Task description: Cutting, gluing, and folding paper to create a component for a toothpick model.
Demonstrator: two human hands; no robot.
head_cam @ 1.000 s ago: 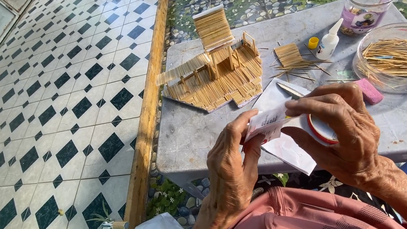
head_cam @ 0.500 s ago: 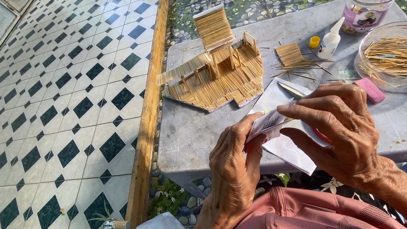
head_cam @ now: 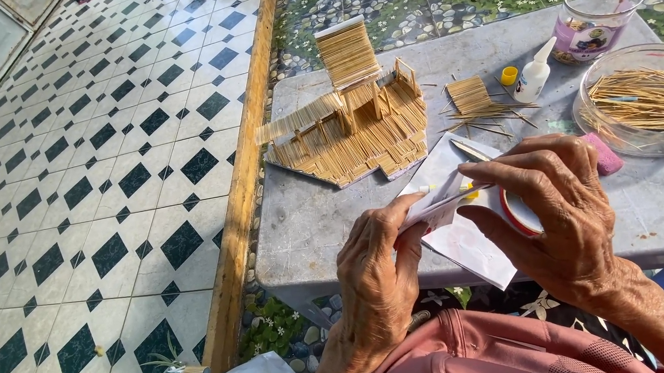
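My left hand (head_cam: 377,275) and my right hand (head_cam: 558,213) both grip a small white container with a red rim (head_cam: 513,211), wrapped in a printed paper label (head_cam: 440,200), held over the near edge of the grey table (head_cam: 310,213). The left thumb and fingers pinch the label's left end. My right hand's fingers curl over the container's top. A white sheet of paper (head_cam: 467,238) lies under the hands.
A toothpick model house (head_cam: 350,120) stands at the table's far left. A toothpick panel (head_cam: 471,94), a glue bottle (head_cam: 534,74), a yellow cap (head_cam: 509,74), a glass jar (head_cam: 595,11), a bowl of toothpicks (head_cam: 648,99) and a pink eraser (head_cam: 603,152) are on the right. Tiled floor lies left.
My right hand has turned slightly on the container, so its red rim shows again. The label's left end has lifted a little. The view has shifted slightly.
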